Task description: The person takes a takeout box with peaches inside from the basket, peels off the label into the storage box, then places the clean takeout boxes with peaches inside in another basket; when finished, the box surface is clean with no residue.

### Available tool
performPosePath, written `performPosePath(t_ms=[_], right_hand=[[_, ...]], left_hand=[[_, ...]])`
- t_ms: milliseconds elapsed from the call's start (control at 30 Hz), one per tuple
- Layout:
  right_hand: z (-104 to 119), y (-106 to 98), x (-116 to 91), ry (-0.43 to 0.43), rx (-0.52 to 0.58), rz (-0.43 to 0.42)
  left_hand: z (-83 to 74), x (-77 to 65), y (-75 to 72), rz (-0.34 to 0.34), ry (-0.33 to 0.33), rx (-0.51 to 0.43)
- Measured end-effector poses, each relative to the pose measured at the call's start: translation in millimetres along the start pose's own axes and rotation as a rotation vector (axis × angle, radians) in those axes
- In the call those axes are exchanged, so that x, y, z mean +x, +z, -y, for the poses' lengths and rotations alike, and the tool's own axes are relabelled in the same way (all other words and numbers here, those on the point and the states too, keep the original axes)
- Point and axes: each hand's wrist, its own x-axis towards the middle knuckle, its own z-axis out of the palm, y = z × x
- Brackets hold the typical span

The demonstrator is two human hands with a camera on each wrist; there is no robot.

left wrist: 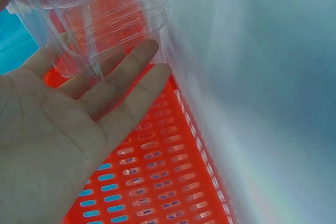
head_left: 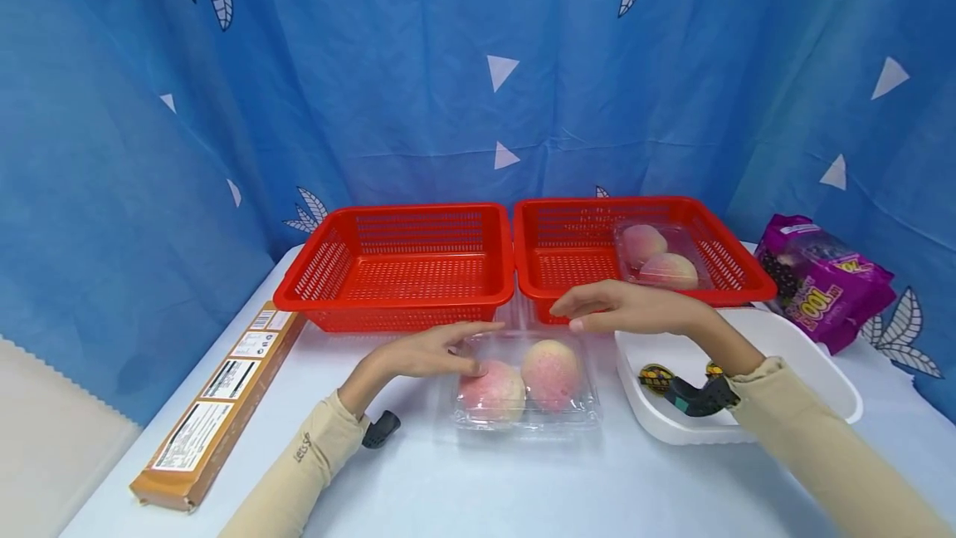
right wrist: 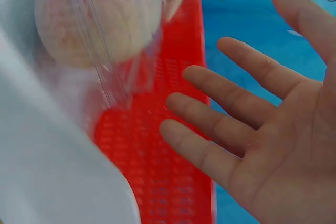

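Observation:
A clear plastic clamshell box (head_left: 548, 422) with two pink-and-cream peaches (head_left: 551, 374) inside lies on the white table in front of the red baskets. My left hand (head_left: 429, 353) is at its left rear corner, the thumb over the lid and the fingers along the back. In the left wrist view those fingers (left wrist: 126, 100) are straight and overlap the box's clear wall. To the box's right, my right hand (head_left: 635, 308) hovers with nothing in it. Its fingers (right wrist: 215, 124) are spread and extended, apart from the box in the right wrist view.
Two red baskets (head_left: 396, 303) stand side by side at the back; the right one holds another clear box of peaches (head_left: 670, 268). A white tub (head_left: 814, 355) with dark round labels sits at right, before a purple bag (head_left: 829, 289). A long brown carton (head_left: 224, 405) lies at left.

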Motion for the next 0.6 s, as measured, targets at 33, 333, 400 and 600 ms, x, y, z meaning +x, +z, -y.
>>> performPosePath(t_ms=[33,333,400,600], right_hand=[[-0.8,1.8,4.7,-0.005,0.015,0.017],[-2.1,17.0,39.7,0.010,0.038,0.152],[-1.0,19.7,44.6,0.032,0.020,0.163],[3.9,27.2,53.6,0.070,-0.032,0.192]], left_hand=[[0.2,0.0,0.1,0.000,-0.002,-0.001],[0.3,0.1,-0.7,0.019,0.017,-0.018],[0.5,0.0,-0.8,0.019,0.028,-0.018],[0.7,0.0,-1.2,0.014,0.027,-0.008]])
